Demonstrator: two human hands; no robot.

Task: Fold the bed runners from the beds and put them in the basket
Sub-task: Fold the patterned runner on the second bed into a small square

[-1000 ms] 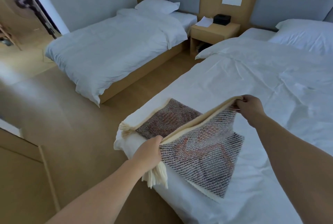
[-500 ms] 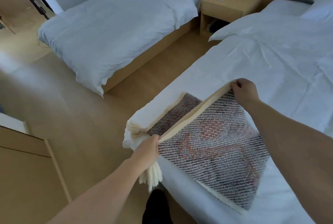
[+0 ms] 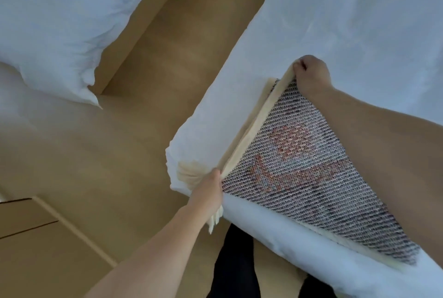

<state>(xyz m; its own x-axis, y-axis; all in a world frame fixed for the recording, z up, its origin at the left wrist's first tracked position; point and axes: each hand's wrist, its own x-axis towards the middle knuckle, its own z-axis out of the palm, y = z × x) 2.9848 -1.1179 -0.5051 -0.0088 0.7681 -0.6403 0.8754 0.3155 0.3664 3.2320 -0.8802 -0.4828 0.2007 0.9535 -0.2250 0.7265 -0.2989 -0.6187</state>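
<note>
A woven bed runner (image 3: pixel 299 173), dark grey and cream with a reddish pattern and cream fringed borders, lies folded over on the corner of the near white bed (image 3: pixel 347 22). My left hand (image 3: pixel 211 190) grips its near corner at the bed's edge, cream fringe hanging below my fingers. My right hand (image 3: pixel 311 75) pinches the far corner of the folded cream edge. The top layer nearly covers the layer beneath. No basket is in view.
A second bed with a white duvet (image 3: pixel 52 24) fills the upper left, across a strip of wooden floor (image 3: pixel 143 106). A wooden cabinet (image 3: pixel 28 249) stands at the lower left. My dark trouser leg (image 3: pixel 235 261) shows below the bed's edge.
Both hands have carried the top layer's cream edge forward over the lower layer, almost closing the fold. My head has tilted down and closer, so the nightstand and headboards have left the view.
</note>
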